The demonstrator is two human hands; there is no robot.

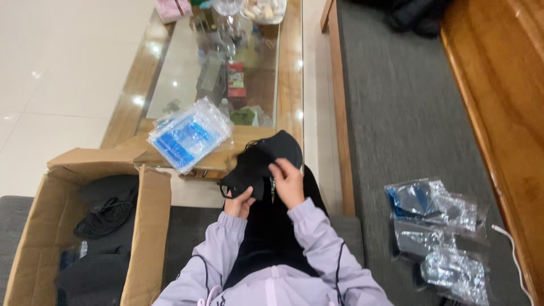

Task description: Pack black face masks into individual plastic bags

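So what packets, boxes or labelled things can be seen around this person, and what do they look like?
Stack of clear plastic bags: on the glass table's wooden edge, flat, blue inside.
Crinkled clear packets: on the grey seat at the person's right, dark and blue contents.
Cardboard box: open, at the person's left, brown, holding dark items.
Red carton: under the table's glass top, upright, red with green.
No screens or signs show.

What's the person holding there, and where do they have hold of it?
A black cap. The left hand grips its lower near edge; the right hand pinches its right side. Exactly which part of the cap each is cannot be told.
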